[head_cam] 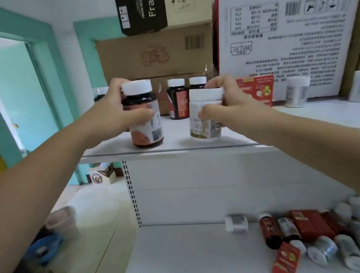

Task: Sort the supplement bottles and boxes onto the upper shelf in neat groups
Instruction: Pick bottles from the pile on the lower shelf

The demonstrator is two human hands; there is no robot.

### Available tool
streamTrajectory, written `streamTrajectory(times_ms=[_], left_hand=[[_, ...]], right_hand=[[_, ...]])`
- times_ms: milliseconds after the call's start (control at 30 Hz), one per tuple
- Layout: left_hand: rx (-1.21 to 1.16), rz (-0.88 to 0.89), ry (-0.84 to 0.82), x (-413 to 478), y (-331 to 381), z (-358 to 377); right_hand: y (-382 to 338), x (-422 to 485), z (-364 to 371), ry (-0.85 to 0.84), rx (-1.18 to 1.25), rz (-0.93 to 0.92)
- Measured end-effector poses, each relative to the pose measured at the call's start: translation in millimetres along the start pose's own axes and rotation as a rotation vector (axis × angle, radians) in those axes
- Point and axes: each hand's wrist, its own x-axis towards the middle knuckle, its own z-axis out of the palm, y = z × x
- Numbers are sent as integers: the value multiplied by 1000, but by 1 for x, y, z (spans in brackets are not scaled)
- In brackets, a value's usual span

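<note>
the left hand (116, 107) wraps its fingers (143, 114) round a dark bottle (146, 126), and the right hand (221, 103) pinches a white bottle (206, 121) by its cap and side. both bottles stand straight up at the front of the upper shelf (175, 146), side by side, not touching. three more dark bottles (178, 99) stand right behind, nearer the left hand, and one of them is half hidden. two more white bottles (297, 91) stand far off to the right, past one red box (257, 91), so the right hand is closer to them. on the lower shelf (184, 254) a heap of bottles and boxes (311, 233) lies on its side, too blurry to count.
</note>
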Motion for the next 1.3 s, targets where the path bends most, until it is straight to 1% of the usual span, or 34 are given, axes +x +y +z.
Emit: streamTrajectory(times_ms=[133, 267, 333, 400, 500, 767, 933, 1033, 1100, 1133, 1167, 1233, 1267, 1300], left_hand=[[182, 41, 16, 22, -21, -5], [500, 176, 38, 45, -31, -18], [667, 214, 71, 59, -35, -26], [801, 207, 87, 72, -38, -32], [920, 164, 86, 87, -44, -35], [997, 132, 142, 105, -58, -31], [991, 132, 127, 106, -62, -32], [1020, 197, 159, 96, -59, -30], [946, 281, 184, 79, -49, -25], [887, 299, 147, 69, -42, -20], [816, 276, 65, 58, -34, -14], [732, 158, -187, 38, -19, 5], [733, 123, -295, 32, -12, 16], [738, 114, -369, 28, -6, 27]], right_hand=[[18, 33, 8, -130, -121, 8], [27, 61, 11, -187, -169, -11], [32, 71, 14, -202, -175, -40], [39, 77, 17, -199, -172, -71], [49, 82, 20, -180, -115, -120], [57, 85, 20, -187, -70, -160], [55, 84, 20, -194, -67, -144], [51, 84, 18, -176, -96, -109], [46, 82, 13, -156, -114, -58], [43, 79, 10, -151, -121, -35], [41, 76, 6, -150, -137, -18], [37, 67, -1, -149, -188, 9], [34, 60, -5, -141, -205, 22], [32, 53, -8, -123, -216, 32]])
